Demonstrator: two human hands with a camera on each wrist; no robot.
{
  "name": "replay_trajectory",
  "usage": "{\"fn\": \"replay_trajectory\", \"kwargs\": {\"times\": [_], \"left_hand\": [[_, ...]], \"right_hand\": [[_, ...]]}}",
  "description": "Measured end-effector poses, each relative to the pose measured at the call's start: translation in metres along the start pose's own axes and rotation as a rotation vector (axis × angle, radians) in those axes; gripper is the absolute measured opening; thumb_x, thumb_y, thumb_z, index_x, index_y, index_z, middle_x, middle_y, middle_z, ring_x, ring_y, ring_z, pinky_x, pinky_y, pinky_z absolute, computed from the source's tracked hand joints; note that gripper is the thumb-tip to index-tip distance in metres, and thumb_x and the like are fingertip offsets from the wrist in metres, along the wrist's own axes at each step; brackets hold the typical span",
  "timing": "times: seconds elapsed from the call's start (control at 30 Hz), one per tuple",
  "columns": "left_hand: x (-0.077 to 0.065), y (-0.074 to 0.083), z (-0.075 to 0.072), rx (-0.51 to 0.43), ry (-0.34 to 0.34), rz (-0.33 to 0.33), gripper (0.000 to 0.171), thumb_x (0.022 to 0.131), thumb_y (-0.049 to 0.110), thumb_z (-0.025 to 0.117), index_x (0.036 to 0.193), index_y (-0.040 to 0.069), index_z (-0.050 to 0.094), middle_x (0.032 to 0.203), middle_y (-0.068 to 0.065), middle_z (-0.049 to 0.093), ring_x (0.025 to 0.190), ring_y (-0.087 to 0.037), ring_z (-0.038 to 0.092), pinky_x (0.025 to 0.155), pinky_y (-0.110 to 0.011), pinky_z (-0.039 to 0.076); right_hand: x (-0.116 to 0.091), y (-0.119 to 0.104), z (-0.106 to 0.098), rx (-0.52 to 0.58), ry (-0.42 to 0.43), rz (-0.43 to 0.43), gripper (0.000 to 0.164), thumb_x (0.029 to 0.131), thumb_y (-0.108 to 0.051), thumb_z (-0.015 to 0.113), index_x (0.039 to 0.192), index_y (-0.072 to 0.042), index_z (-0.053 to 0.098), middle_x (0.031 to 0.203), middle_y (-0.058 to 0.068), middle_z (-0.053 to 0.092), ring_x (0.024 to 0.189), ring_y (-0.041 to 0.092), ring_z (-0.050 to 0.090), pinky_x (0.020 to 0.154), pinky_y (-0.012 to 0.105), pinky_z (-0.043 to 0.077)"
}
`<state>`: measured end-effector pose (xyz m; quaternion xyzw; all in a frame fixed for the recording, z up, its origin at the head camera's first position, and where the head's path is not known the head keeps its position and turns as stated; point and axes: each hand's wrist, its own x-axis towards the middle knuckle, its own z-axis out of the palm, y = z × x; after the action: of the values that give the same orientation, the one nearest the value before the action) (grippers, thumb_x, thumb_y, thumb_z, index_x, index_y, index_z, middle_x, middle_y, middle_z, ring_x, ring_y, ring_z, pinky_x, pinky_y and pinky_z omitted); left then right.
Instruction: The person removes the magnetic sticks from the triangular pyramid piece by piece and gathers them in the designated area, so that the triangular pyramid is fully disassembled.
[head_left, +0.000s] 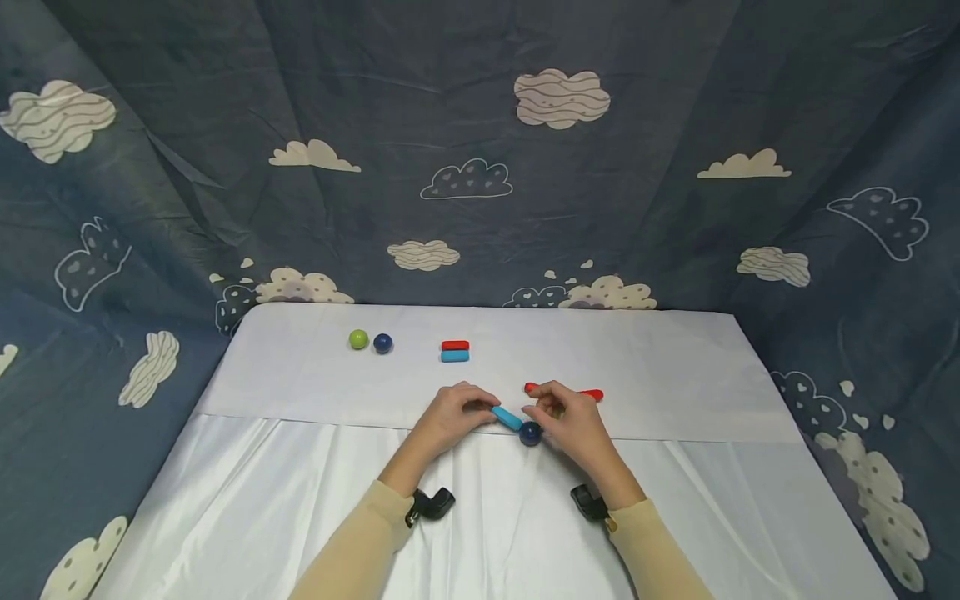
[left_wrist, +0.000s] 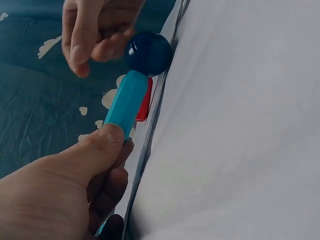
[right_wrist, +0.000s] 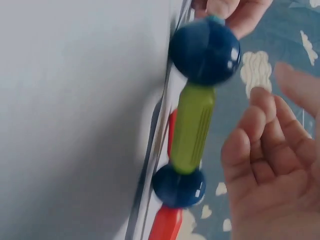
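My left hand [head_left: 456,410] pinches a light-blue stick [left_wrist: 125,100] between thumb and fingers. The stick's far end touches a dark blue ball [left_wrist: 148,54]. From that ball a green stick [right_wrist: 192,127] runs to a second dark blue ball [right_wrist: 179,186], with a red stick [right_wrist: 166,223] beyond it. My right hand [head_left: 573,421] hovers beside the ball and green stick, fingers loosely bent and holding nothing. In the head view it hides the green stick and second ball. Red parts [head_left: 530,387] show behind the right hand.
Toward the back of the white table [head_left: 300,383] lie a green ball [head_left: 358,339] and a dark blue ball [head_left: 382,343]. Right of them, a red stick [head_left: 455,345] and a light-blue stick [head_left: 454,356] lie side by side. A cloud-patterned curtain [head_left: 450,83] hangs behind.
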<state>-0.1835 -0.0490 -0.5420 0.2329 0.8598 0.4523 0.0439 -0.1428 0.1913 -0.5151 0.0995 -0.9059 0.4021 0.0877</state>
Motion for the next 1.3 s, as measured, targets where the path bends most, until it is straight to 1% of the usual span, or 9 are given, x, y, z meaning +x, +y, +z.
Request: {"fn": "replay_trajectory", "kwargs": {"times": [0.1,0.27,0.37,0.5,0.7,0.8,0.93,1.07,1.3], "left_hand": [[0.001,-0.002,-0.001,0.013,0.027,-0.011,0.02,0.095,0.022,0.081,0.115,0.02,0.082,0.109,0.004,0.078,0.103,-0.012,0.07,0.097,-0.033,0.058],[0.001,-0.003,-0.002,0.014,0.081,-0.02,0.021,0.096,0.02,0.081,0.116,0.018,0.081,0.11,0.001,0.078,0.104,-0.015,0.07,0.095,-0.034,0.058],[0.002,-0.003,-0.002,0.009,0.105,-0.027,0.021,0.096,0.018,0.08,0.117,0.017,0.081,0.11,-0.001,0.078,0.103,-0.016,0.07,0.094,-0.034,0.058],[0.002,-0.004,-0.001,0.006,0.105,-0.036,0.021,0.097,0.018,0.079,0.117,0.017,0.08,0.109,0.0,0.078,0.102,-0.015,0.069,0.094,-0.034,0.058],[0.002,-0.006,0.0,-0.013,0.087,-0.037,0.023,0.097,0.016,0.078,0.12,0.016,0.079,0.108,0.0,0.078,0.098,-0.013,0.068,0.091,-0.031,0.057],[0.002,-0.007,0.0,-0.024,0.072,-0.025,0.024,0.096,0.015,0.079,0.119,0.016,0.078,0.106,0.001,0.077,0.095,-0.012,0.068,0.09,-0.029,0.056],[0.002,-0.007,0.001,-0.028,0.062,-0.024,0.02,0.095,0.017,0.081,0.115,0.016,0.079,0.104,0.002,0.077,0.095,-0.011,0.068,0.09,-0.028,0.055],[0.002,-0.007,0.001,-0.012,0.062,-0.038,0.017,0.095,0.021,0.082,0.111,0.019,0.081,0.099,0.004,0.076,0.092,-0.009,0.067,0.09,-0.03,0.054],[0.001,-0.005,-0.001,-0.005,0.057,-0.065,0.017,0.093,0.025,0.083,0.109,0.02,0.082,0.094,0.006,0.075,0.088,-0.007,0.065,0.087,-0.029,0.053]], "right_hand": [[0.001,0.004,-0.003,0.061,-0.062,0.085,0.031,0.09,-0.017,0.086,0.118,-0.008,0.075,0.072,-0.002,0.065,0.063,0.011,0.054,0.058,0.021,0.045],[0.002,0.009,-0.002,0.206,-0.246,0.274,0.044,0.093,-0.025,0.084,0.132,-0.013,0.069,0.064,0.001,0.067,0.054,0.016,0.059,0.054,0.025,0.048],[0.002,0.012,0.001,0.24,-0.322,0.318,0.048,0.094,-0.023,0.082,0.138,-0.014,0.066,0.067,0.002,0.071,0.054,0.018,0.063,0.055,0.025,0.049],[0.001,0.013,0.003,0.25,-0.364,0.326,0.047,0.097,-0.018,0.078,0.141,-0.013,0.064,0.073,0.002,0.074,0.055,0.017,0.063,0.053,0.024,0.05],[0.0,0.015,0.005,0.282,-0.363,0.343,0.041,0.098,-0.018,0.077,0.136,-0.008,0.064,0.077,0.004,0.076,0.056,0.017,0.066,0.053,0.025,0.054],[0.0,0.017,0.008,0.299,-0.334,0.339,0.041,0.097,-0.02,0.079,0.132,-0.006,0.064,0.077,0.005,0.076,0.054,0.018,0.067,0.052,0.025,0.054],[-0.001,0.018,0.013,0.304,-0.277,0.362,0.039,0.095,-0.023,0.081,0.127,-0.008,0.064,0.075,0.005,0.075,0.053,0.02,0.067,0.051,0.026,0.055],[0.0,0.017,0.016,0.298,-0.228,0.389,0.038,0.096,-0.021,0.08,0.128,-0.008,0.063,0.076,0.005,0.075,0.052,0.021,0.068,0.052,0.025,0.056],[0.002,0.017,0.016,0.361,-0.191,0.423,0.042,0.096,-0.014,0.08,0.132,-0.005,0.061,0.081,0.009,0.078,0.055,0.021,0.071,0.056,0.026,0.059]]}}
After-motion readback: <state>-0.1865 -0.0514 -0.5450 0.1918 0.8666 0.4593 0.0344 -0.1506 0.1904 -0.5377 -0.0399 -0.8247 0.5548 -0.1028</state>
